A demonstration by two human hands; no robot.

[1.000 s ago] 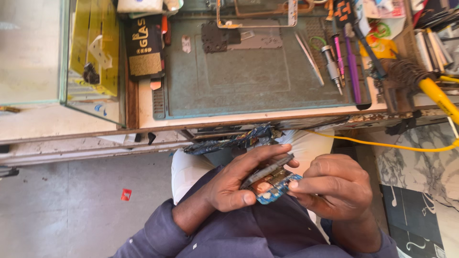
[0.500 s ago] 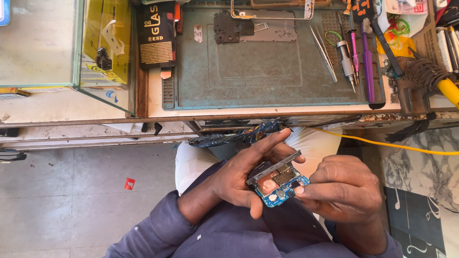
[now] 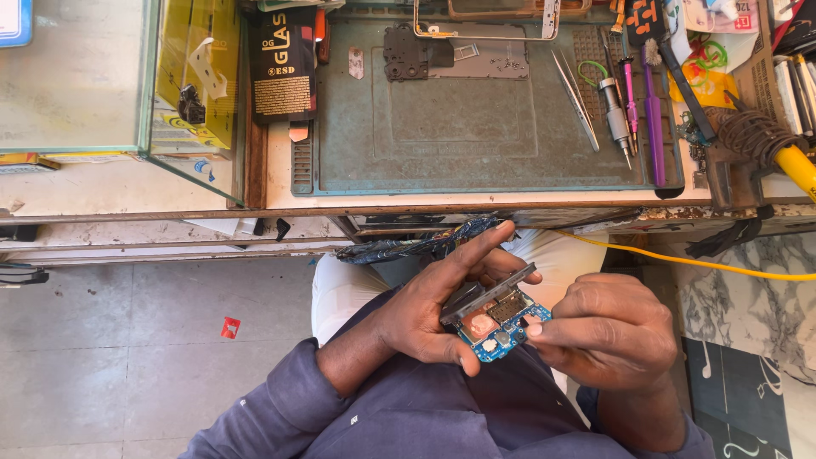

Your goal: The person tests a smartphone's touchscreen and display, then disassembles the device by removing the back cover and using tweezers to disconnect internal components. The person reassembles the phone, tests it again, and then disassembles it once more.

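Observation:
Over my lap, below the bench's front edge, I hold a small blue circuit board [image 3: 500,327] with copper and black patches. My left hand [image 3: 433,310] grips its left side, thumb under the lower edge and index finger stretched out past the top. A thin grey metal strip [image 3: 493,293] lies along the board's upper edge under those fingers. My right hand [image 3: 608,327] pinches the board's right corner with the fingertips, its other fingers curled.
A grey-green work mat [image 3: 459,127] lies on the bench, with a phone frame [image 3: 484,21] and dark metal plates [image 3: 408,51] at its far edge. Tweezers [image 3: 574,98], screwdrivers [image 3: 633,98], a yellow-handled iron [image 3: 795,161] and yellow cable [image 3: 705,263] sit right. A glass case [image 3: 119,93] stands left.
The view has shifted slightly and the bench sits a little lower in the frame. Both hands have kept hold of the board, and the left index finger has stretched out further.

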